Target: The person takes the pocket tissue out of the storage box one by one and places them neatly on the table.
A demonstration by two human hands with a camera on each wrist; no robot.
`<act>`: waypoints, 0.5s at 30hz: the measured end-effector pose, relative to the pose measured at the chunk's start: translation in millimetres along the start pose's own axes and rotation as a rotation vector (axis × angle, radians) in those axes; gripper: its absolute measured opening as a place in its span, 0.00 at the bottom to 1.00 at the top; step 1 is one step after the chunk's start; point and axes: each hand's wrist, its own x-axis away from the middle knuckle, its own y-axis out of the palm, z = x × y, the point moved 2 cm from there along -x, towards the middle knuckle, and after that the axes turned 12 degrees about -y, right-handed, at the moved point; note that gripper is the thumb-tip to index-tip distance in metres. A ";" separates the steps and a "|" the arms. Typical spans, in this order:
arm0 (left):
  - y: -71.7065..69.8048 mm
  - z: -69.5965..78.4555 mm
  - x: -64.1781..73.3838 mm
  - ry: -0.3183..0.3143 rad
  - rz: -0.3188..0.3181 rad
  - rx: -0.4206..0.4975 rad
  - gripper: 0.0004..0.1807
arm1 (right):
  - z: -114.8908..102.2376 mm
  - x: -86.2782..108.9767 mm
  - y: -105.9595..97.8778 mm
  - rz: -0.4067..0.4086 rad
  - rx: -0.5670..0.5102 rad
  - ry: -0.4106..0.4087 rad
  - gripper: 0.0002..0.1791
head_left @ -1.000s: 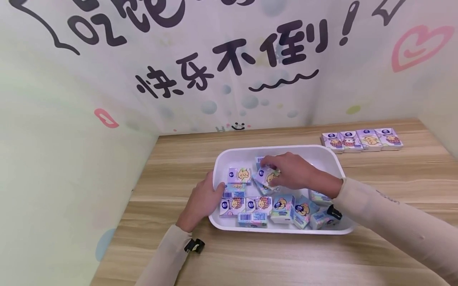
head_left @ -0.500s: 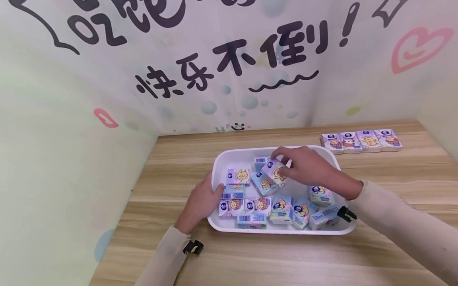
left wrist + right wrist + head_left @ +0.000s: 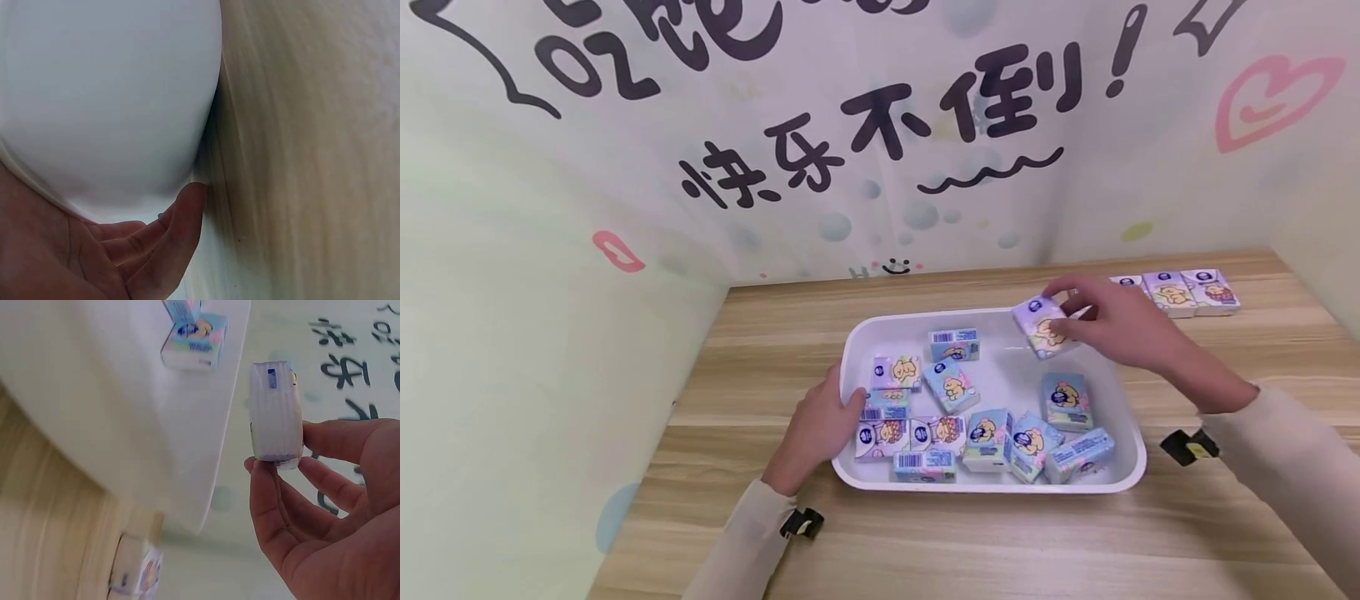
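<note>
My right hand [image 3: 1123, 325] pinches a purple tissue pack [image 3: 1037, 327] between thumb and fingers, above the back right rim of a white tray [image 3: 1000, 483]. In the right wrist view the pack [image 3: 275, 412] is seen edge-on, its folded white layers showing through clear wrap. My left hand [image 3: 816, 421] holds the tray's left end, thumb over the rim. The left wrist view shows its fingers [image 3: 181, 231] curled along the outer wall. Inside the tray lie several blue packs, such as a tilted blue tissue pack [image 3: 951, 385], and several purple ones, such as a purple tissue pack [image 3: 897, 371].
Behind the tray at the back right, a row of purple tissue packs [image 3: 1171, 294] lies on the wooden table [image 3: 940, 550]; my right hand covers its left end. A printed cloth wall [image 3: 820, 167] stands at the table's back edge, and a pale wall [image 3: 512, 333] to the left.
My right hand has lifted the purple tissue pack from the middle of the tray and carried it right and back, uncovering the blue packs beneath. The left hand stays on the tray.
</note>
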 end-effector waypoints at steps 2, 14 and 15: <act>0.3 -0.2 0.0 -0.001 0.000 0.001 0.39 | 12.1 6.4 -6.0 0.022 -0.024 0.032 0.27; 1.9 -1.9 -1.9 -0.007 -0.002 0.000 0.38 | 77.3 38.4 -32.5 0.152 -0.053 0.184 0.30; 2.0 -1.8 -2.0 -0.009 -0.004 -0.002 0.38 | 82.3 40.2 -32.6 0.157 -0.055 0.190 0.29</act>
